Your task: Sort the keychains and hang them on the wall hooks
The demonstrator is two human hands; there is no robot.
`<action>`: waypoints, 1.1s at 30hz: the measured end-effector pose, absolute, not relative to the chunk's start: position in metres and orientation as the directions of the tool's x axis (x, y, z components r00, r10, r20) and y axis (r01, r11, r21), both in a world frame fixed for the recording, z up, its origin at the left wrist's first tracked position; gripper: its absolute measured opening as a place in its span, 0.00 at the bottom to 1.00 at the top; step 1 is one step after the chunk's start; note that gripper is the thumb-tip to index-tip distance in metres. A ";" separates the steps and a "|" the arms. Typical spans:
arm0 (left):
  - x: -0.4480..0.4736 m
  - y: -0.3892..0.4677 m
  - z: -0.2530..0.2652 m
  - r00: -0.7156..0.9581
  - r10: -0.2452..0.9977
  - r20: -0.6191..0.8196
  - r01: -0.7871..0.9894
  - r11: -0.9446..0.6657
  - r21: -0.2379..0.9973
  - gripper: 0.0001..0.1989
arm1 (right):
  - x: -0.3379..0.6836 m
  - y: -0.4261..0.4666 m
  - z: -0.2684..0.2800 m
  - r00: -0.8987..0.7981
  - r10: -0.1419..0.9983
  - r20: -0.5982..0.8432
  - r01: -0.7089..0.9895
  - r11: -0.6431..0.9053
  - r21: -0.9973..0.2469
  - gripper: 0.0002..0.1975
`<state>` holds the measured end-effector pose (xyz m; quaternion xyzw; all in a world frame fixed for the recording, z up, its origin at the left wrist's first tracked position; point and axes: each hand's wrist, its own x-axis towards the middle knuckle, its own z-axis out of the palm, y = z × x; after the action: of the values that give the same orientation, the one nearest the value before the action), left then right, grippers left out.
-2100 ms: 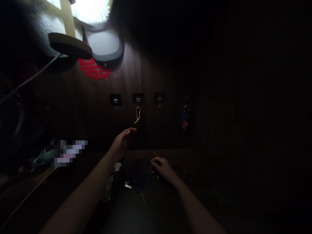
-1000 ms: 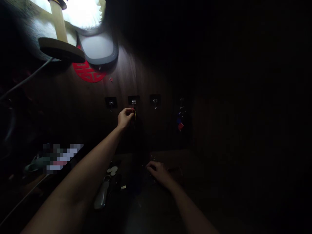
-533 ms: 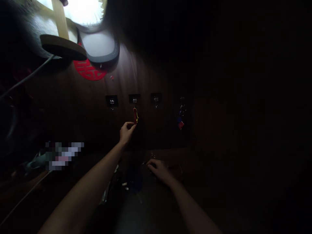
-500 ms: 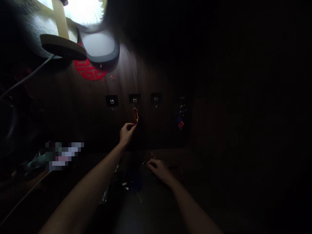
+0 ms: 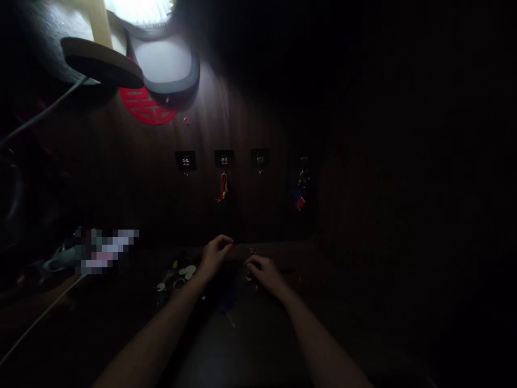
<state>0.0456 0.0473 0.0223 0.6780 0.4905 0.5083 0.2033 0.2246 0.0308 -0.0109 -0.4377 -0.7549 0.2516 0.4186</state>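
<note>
My left hand (image 5: pixel 216 254) hovers over the dark table, thumb and forefinger stretched forward and slightly apart, with nothing visible in them. Beyond it, a red and yellow cord (image 5: pixel 223 187) hangs from the middle-left hook (image 5: pixel 224 159) on the upright wooden panel. My right hand (image 5: pixel 264 271) is low over the table, its fingers closed together. A small dark thing with a yellow part (image 5: pixel 248 278) shows just under those fingertips; the dim light hides what it is. Beside my left wrist lie several small items, among them pale round discs (image 5: pixel 188 271).
Two more hooks (image 5: pixel 186 160) (image 5: pixel 260 158) flank the corded one. Further right hangs a blue and red trinket (image 5: pixel 300 202). A bright lamp on a round base (image 5: pixel 100 62) stands upper left, near a red paper cutout (image 5: pixel 149 108). A white cable (image 5: pixel 44 310) crosses the left side.
My left hand has let go of the red and yellow cord, which now hangs free, and has come down toward the table. My right hand has stayed nearly in place.
</note>
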 end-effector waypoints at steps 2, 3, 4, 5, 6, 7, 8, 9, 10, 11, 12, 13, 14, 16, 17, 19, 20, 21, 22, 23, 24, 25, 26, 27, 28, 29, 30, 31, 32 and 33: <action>0.047 0.035 0.015 0.066 0.877 0.475 0.503 -0.441 0.744 0.08 | 0.226 0.031 -0.009 -0.233 0.875 0.425 0.420 0.485 -0.767 0.09; 0.047 0.030 0.012 0.094 0.882 0.462 0.522 -0.439 0.731 0.08 | 0.226 0.032 -0.009 -0.215 0.876 0.431 0.405 0.482 -0.777 0.10; 0.047 0.024 0.009 0.121 0.885 0.449 0.540 -0.439 0.719 0.09 | 0.227 0.033 -0.008 -0.192 0.880 0.435 0.392 0.475 -0.788 0.10; 0.048 0.019 0.006 0.149 0.888 0.435 0.556 -0.439 0.706 0.10 | 0.228 0.034 -0.007 -0.159 0.885 0.438 0.382 0.464 -0.799 0.10; 0.048 0.015 0.003 0.175 0.890 0.422 0.574 -0.440 0.691 0.11 | 0.229 0.036 -0.007 -0.114 0.890 0.442 0.375 0.451 -0.810 0.11; 0.047 0.011 0.001 0.199 0.891 0.408 0.595 -0.441 0.672 0.12 | 0.231 0.038 -0.007 -0.058 0.894 0.445 0.365 0.434 -0.824 0.11; 0.047 0.009 -0.001 0.226 0.890 0.395 0.620 -0.445 0.646 0.13 | 0.233 0.040 -0.007 0.005 0.896 0.444 0.353 0.414 -0.839 0.11; 0.046 0.007 -0.002 0.257 0.887 0.384 0.647 -0.453 0.613 0.14 | 0.235 0.043 -0.007 0.072 0.895 0.440 0.338 0.393 -0.855 0.11; 0.046 0.006 -0.003 0.287 0.882 0.374 0.674 -0.464 0.575 0.15 | 0.238 0.045 -0.008 0.133 0.891 0.434 0.323 0.376 -0.869 0.11; 0.045 0.005 -0.003 0.321 0.874 0.366 0.695 -0.479 0.536 0.16 | 0.241 0.047 -0.008 0.185 0.885 0.427 0.309 0.360 -0.880 0.11; 0.044 0.005 -0.004 0.352 0.863 0.361 0.709 -0.498 0.499 0.16 | 0.243 0.049 -0.009 0.226 0.879 0.420 0.300 0.348 -0.888 0.11; 0.044 0.005 -0.004 0.381 0.853 0.358 0.719 -0.516 0.466 0.16 | 0.245 0.051 -0.009 0.257 0.872 0.416 0.296 0.339 -0.893 0.11; 0.043 0.005 -0.004 0.402 0.844 0.355 0.726 -0.529 0.438 0.16 | 0.247 0.052 -0.009 0.279 0.865 0.417 0.298 0.335 -0.894 0.10; 0.042 0.005 -0.004 0.423 0.838 0.346 0.742 -0.539 0.399 0.16 | 0.249 0.053 -0.010 0.292 0.851 0.436 0.313 0.346 -0.885 0.10; 0.042 0.005 -0.004 0.426 0.839 0.339 0.749 -0.538 0.388 0.16 | 0.249 0.053 -0.011 0.289 0.846 0.449 0.324 0.354 -0.877 0.10; 0.040 0.005 -0.003 0.423 0.845 0.327 0.760 -0.528 0.379 0.16 | 0.249 0.053 -0.012 0.271 0.841 0.468 0.352 0.366 -0.861 0.09; 0.040 0.005 -0.003 0.419 0.849 0.323 0.765 -0.521 0.378 0.16 | 0.249 0.054 -0.013 0.259 0.843 0.471 0.371 0.364 -0.854 0.09; 0.038 0.005 -0.003 0.414 0.853 0.318 0.770 -0.515 0.376 0.16 | 0.248 0.054 -0.014 0.244 0.849 0.469 0.392 0.356 -0.848 0.09; 0.037 0.005 -0.002 0.409 0.856 0.316 0.776 -0.509 0.373 0.16 | 0.248 0.054 -0.015 0.225 0.857 0.464 0.418 0.346 -0.840 0.09; 0.036 0.005 -0.002 0.403 0.860 0.314 0.783 -0.502 0.369 0.15 | 0.247 0.054 -0.016 0.198 0.865 0.461 0.448 0.338 -0.828 0.09; 0.034 0.006 -0.002 0.396 0.862 0.316 0.790 -0.495 0.362 0.15 | 0.247 0.053 -0.017 0.167 0.871 0.461 0.485 0.335 -0.808 0.09; 0.032 0.007 -0.002 0.391 0.863 0.319 0.797 -0.491 0.352 0.15 | 0.246 0.052 -0.017 0.134 0.876 0.464 0.530 0.332 -0.780 0.09; 0.030 0.008 -0.002 0.386 0.864 0.322 0.805 -0.487 0.340 0.14 | 0.245 0.050 -0.017 0.101 0.879 0.466 0.582 0.328 -0.744 0.09; 0.028 0.008 -0.003 0.383 0.864 0.327 0.813 -0.483 0.323 0.14 | 0.243 0.048 -0.017 0.070 0.882 0.466 0.638 0.319 -0.700 0.10; 0.026 0.009 -0.003 0.381 0.864 0.330 0.824 -0.479 0.302 0.13 | 0.242 0.046 -0.017 0.043 0.888 0.458 0.696 0.302 -0.651 0.10; 0.024 0.009 -0.002 0.379 0.864 0.330 0.836 -0.473 0.278 0.11 | 0.240 0.043 -0.016 0.019 0.897 0.443 0.750 0.280 -0.599 0.10; 0.023 0.010 -0.002 0.373 0.868 0.329 0.850 -0.461 0.253 0.10 | 0.238 0.040 -0.015 -0.003 0.908 0.419 0.796 0.256 -0.548 0.11; 0.022 0.010 -0.001 0.361 0.874 0.327 0.866 -0.444 0.230 0.09 | 0.237 0.037 -0.015 -0.019 0.919 0.393 0.834 0.231 -0.501 0.12; 0.021 0.009 -0.001 0.342 0.882 0.326 0.883 -0.420 0.210 0.08 | 0.235 0.035 -0.014 -0.027 0.929 0.369 0.863 0.208 -0.460 0.13; 0.020 0.009 0.000 0.321 0.889 0.326 0.897 -0.395 0.197 0.08 | 0.233 0.033 -0.014 -0.031 0.936 0.352 0.886 0.189 -0.424 0.14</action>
<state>0.0202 0.0091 0.0001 0.8125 0.5497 0.1938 -0.0100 0.2332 0.0329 -0.0139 -0.6353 -0.7168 0.0437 0.2840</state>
